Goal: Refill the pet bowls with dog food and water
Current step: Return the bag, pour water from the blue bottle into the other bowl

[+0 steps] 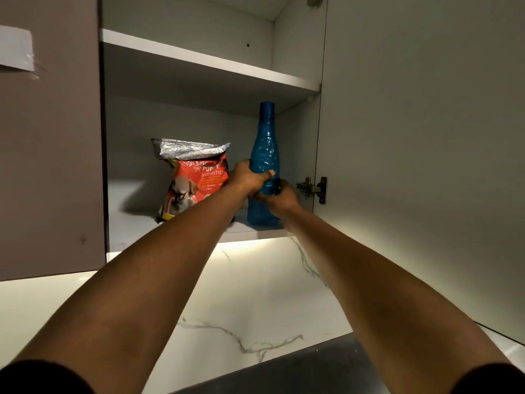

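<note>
A tall blue plastic bottle [265,143] stands upright on the lower shelf of an open wall cupboard, near its right side. My left hand [247,177] is wrapped around the bottle's middle from the left. My right hand [281,196] grips it lower down from the right, slightly blurred. To the left of the bottle stands a red and orange bag of puppy food [196,177] with a folded silver top, partly hidden behind my left wrist. No pet bowls are in view.
The cupboard's upper shelf [210,62] holds nothing I can see. Its right door [420,166] stands open on a metal hinge [312,189]; the left door [51,137] is shut. Below are a white marble backsplash [255,294] and a dark countertop [298,371].
</note>
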